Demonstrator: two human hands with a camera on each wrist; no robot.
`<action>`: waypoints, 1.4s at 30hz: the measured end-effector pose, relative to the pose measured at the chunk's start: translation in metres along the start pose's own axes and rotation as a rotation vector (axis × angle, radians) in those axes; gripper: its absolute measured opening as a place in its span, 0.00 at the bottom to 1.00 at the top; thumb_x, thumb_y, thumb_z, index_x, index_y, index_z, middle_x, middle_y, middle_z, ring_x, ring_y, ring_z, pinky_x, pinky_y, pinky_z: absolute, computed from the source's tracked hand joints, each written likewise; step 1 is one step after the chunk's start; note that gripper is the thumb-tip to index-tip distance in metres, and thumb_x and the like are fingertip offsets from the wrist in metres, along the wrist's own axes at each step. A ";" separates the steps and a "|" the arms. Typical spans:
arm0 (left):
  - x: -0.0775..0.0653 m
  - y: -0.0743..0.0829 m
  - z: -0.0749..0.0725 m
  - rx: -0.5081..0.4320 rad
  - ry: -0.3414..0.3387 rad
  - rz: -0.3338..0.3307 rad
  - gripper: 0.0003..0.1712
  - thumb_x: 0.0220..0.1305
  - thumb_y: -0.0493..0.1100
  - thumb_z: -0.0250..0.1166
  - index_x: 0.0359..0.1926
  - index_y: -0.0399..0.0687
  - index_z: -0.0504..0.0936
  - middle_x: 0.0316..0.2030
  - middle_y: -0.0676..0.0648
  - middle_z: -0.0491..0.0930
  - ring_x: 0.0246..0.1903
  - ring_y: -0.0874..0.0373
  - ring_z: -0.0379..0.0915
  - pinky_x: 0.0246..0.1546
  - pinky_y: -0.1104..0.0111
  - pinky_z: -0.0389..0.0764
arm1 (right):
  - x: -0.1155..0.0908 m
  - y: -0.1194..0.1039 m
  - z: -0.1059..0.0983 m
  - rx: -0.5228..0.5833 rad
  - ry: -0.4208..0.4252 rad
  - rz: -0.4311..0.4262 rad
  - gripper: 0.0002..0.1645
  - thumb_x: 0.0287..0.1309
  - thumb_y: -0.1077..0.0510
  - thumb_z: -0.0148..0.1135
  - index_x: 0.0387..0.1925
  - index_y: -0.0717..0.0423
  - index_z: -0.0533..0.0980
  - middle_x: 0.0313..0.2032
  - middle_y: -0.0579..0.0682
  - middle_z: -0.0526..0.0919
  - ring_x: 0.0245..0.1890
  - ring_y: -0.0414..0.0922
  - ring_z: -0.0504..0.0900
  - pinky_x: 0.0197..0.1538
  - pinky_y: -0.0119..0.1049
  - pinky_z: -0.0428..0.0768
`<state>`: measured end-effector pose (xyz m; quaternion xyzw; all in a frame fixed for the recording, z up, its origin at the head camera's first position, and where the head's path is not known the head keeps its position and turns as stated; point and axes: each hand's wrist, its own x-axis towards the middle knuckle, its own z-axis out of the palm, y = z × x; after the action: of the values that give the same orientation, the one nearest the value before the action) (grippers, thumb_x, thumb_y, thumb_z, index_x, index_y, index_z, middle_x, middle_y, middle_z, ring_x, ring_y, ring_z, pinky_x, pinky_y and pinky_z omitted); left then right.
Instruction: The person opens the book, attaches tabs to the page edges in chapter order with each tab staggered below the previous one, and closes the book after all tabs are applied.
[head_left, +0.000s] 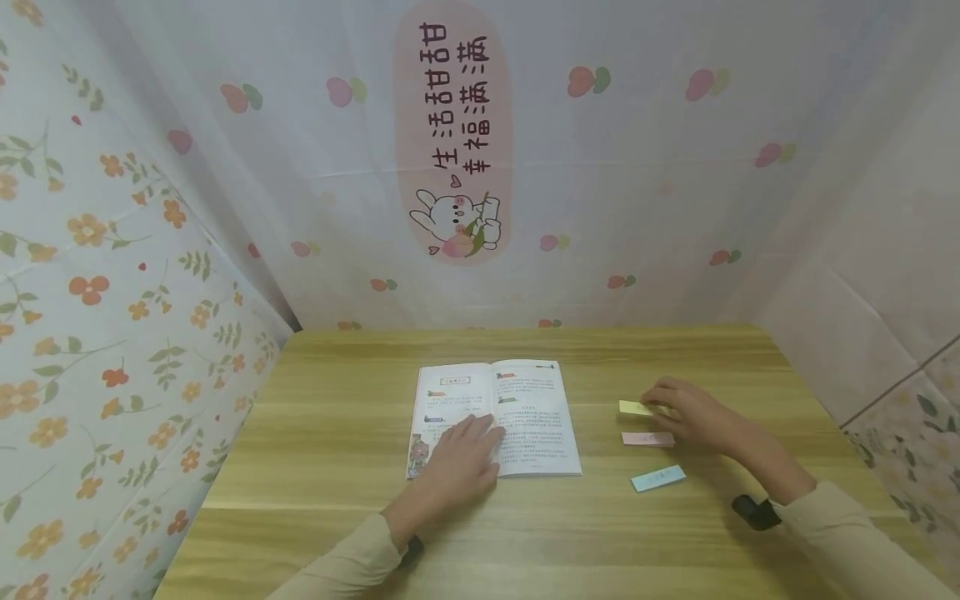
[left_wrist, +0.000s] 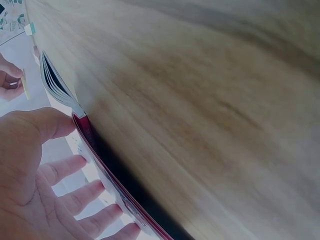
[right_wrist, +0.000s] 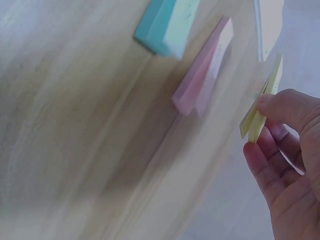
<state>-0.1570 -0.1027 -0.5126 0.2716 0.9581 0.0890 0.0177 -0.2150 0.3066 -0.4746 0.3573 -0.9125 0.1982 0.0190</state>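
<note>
An open book (head_left: 528,417) with printed pages lies on the table. My left hand (head_left: 461,458) rests on its lower middle, fingers spread; in the left wrist view the fingers (left_wrist: 75,197) touch the page side. Off to the right, my right hand (head_left: 690,412) pinches a yellow sticky note pad (right_wrist: 265,102) between thumb and fingers, its leaves a little apart. Nearer me than that hand are a pink sticky note pad (head_left: 648,439) and a blue one (head_left: 658,478), both lying on the table with faint writing on top.
The wood-grain table (head_left: 330,467) reaches back to a printed curtain (head_left: 600,183) with a rabbit picture and lettering. A flowered curtain (head_left: 90,333) hangs along the left side. Dark bands (head_left: 756,512) sit at both wrists.
</note>
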 end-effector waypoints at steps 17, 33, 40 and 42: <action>-0.001 0.000 -0.001 -0.042 0.009 -0.020 0.29 0.71 0.50 0.61 0.69 0.49 0.73 0.71 0.42 0.66 0.71 0.40 0.57 0.68 0.46 0.62 | 0.022 -0.030 -0.002 -0.022 0.026 -0.086 0.18 0.51 0.74 0.74 0.44 0.62 0.83 0.41 0.48 0.81 0.39 0.44 0.80 0.38 0.38 0.83; -0.002 0.001 -0.008 -0.049 0.050 -0.008 0.27 0.69 0.48 0.63 0.66 0.48 0.75 0.68 0.40 0.69 0.69 0.40 0.61 0.67 0.46 0.64 | 0.038 -0.055 -0.002 -0.001 -0.027 -0.072 0.17 0.53 0.73 0.73 0.46 0.62 0.83 0.41 0.49 0.80 0.37 0.45 0.79 0.38 0.36 0.82; -0.002 0.001 -0.009 -0.046 0.041 -0.012 0.27 0.69 0.48 0.64 0.66 0.48 0.75 0.68 0.41 0.70 0.69 0.41 0.61 0.68 0.47 0.63 | 0.041 -0.062 0.000 -0.018 -0.018 -0.100 0.18 0.50 0.74 0.74 0.44 0.62 0.83 0.39 0.48 0.80 0.37 0.43 0.79 0.37 0.34 0.82; -0.003 0.001 -0.009 -0.042 0.042 -0.010 0.27 0.69 0.48 0.64 0.66 0.48 0.75 0.68 0.42 0.70 0.69 0.41 0.61 0.68 0.47 0.63 | 0.042 -0.064 0.001 -0.020 -0.020 -0.098 0.18 0.50 0.73 0.75 0.44 0.62 0.83 0.39 0.47 0.80 0.37 0.42 0.79 0.37 0.34 0.82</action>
<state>-0.1550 -0.1047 -0.5037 0.2642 0.9576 0.1149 0.0037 -0.2042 0.2363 -0.4453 0.4034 -0.8959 0.1845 0.0230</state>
